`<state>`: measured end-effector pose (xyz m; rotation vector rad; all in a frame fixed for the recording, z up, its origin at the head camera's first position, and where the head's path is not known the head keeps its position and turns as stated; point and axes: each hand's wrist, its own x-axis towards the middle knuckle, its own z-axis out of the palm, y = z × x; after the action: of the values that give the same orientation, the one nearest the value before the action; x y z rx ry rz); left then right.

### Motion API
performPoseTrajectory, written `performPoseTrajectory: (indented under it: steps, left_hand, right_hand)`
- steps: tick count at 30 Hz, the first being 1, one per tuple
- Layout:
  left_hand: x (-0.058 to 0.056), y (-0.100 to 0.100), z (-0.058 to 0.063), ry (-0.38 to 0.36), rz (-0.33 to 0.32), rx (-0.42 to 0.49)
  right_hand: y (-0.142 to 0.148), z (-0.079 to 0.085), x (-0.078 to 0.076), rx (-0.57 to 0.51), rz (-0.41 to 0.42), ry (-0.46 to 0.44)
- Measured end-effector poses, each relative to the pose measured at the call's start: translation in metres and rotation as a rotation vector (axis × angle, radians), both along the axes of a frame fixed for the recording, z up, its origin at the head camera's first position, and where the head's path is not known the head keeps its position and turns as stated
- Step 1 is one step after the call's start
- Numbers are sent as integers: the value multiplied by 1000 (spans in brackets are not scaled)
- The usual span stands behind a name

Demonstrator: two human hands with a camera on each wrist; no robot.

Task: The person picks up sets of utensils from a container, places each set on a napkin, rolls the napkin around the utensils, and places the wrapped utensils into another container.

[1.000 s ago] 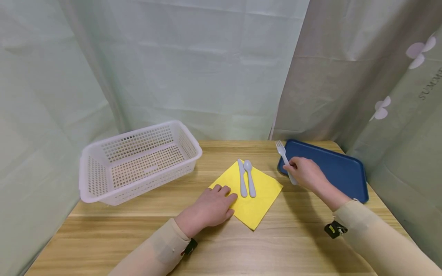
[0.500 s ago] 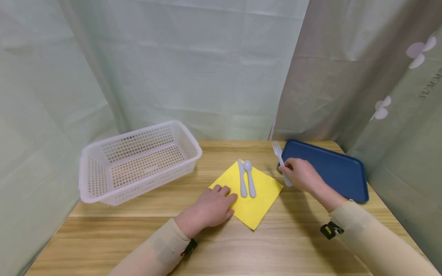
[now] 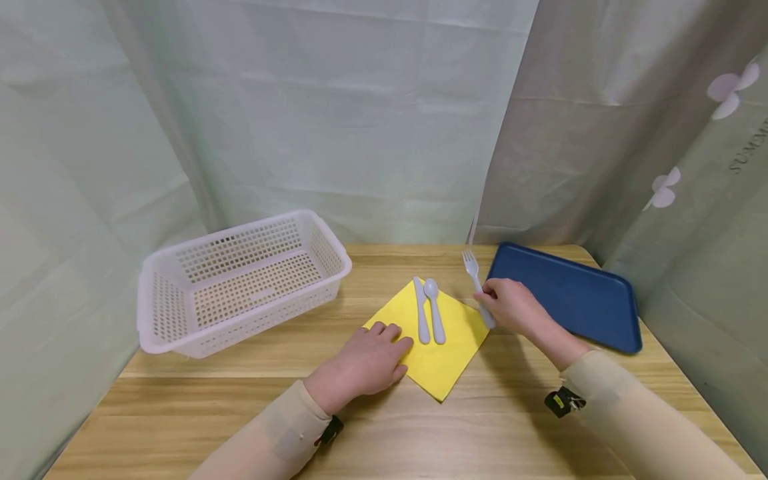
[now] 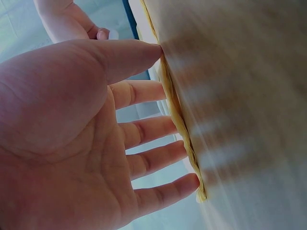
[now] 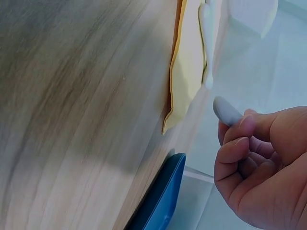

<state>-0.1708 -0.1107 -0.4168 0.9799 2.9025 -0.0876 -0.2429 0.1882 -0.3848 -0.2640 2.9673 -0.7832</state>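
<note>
My right hand (image 3: 515,308) pinches a pale grey fork (image 3: 472,267) by its handle, tines pointing away from me, above the table by the right corner of a yellow napkin (image 3: 447,363). In the right wrist view the handle end (image 5: 225,111) sticks out between thumb and fingers, above the wood. On the napkin a matching knife (image 3: 422,313) and spoon (image 3: 436,313) lie side by side. My left hand (image 3: 369,357) rests its fingertips on the napkin's left edge; the left wrist view shows the fingers (image 4: 153,160) spread and nearly straight, touching the yellow edge.
A white perforated plastic basket (image 3: 240,327) stands at the back left of the wooden table (image 3: 252,413). A dark blue tray (image 3: 582,300) lies at the back right, beyond my right hand. Pale curtains (image 3: 336,120) hang behind and on both sides.
My right hand has carried the fork to the left, from over the blue tray's edge to the napkin's right corner. The left hand, napkin, knife and spoon have stayed in place.
</note>
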Motion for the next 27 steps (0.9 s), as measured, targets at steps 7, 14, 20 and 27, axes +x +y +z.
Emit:
performPoseTrajectory:
  steps: [7, 14, 20, 27]
  left_hand:
    - [0, 0, -1, 9, -3, -3]
    - [0, 0, -1, 8, -2, -6]
    - [0, 0, -1, 12, -4, -3]
    - [0, 0, -1, 18, -4, -1]
  right_hand:
    - [-5, -4, 0, -8, 21, -2]
    - [-15, -9, 1, -4, 43, -37]
    - [-23, -14, 1, -20, 25, -69]
    - [-28, -19, 0, -28, 23, -80]
